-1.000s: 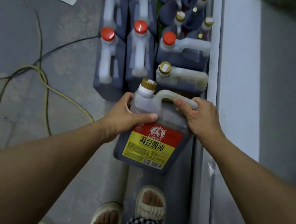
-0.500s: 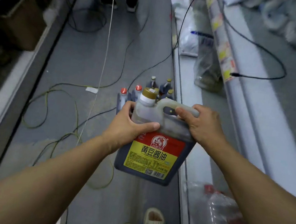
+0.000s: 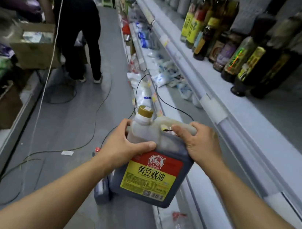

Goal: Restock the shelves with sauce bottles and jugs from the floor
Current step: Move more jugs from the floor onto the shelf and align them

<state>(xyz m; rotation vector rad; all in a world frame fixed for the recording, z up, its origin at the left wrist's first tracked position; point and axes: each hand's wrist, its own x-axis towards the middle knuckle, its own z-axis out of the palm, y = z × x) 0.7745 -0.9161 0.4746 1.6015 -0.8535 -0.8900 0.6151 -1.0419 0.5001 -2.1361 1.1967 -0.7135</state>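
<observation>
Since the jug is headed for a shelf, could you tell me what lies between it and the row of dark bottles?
In the head view, between the jug and the dark bottles lie only white shelf rails and bare shelf surface.

My jug (image 3: 151, 164): translucent plastic, glossy paper label (image 3: 153, 174), gold plastic cap (image 3: 145, 111). Shelf (image 3: 259, 128) matt painted metal; floor (image 3: 72, 123) dull, smooth.

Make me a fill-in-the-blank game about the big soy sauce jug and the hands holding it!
1. The cap on the jug is colored ____.
2. The right hand grips the jug by its ____.
3. The left hand wraps around the jug's ____, below the cap.
4. The dark bottles stand on the shelf to the person's ____.

Missing words: gold; handle; neck; right
</observation>
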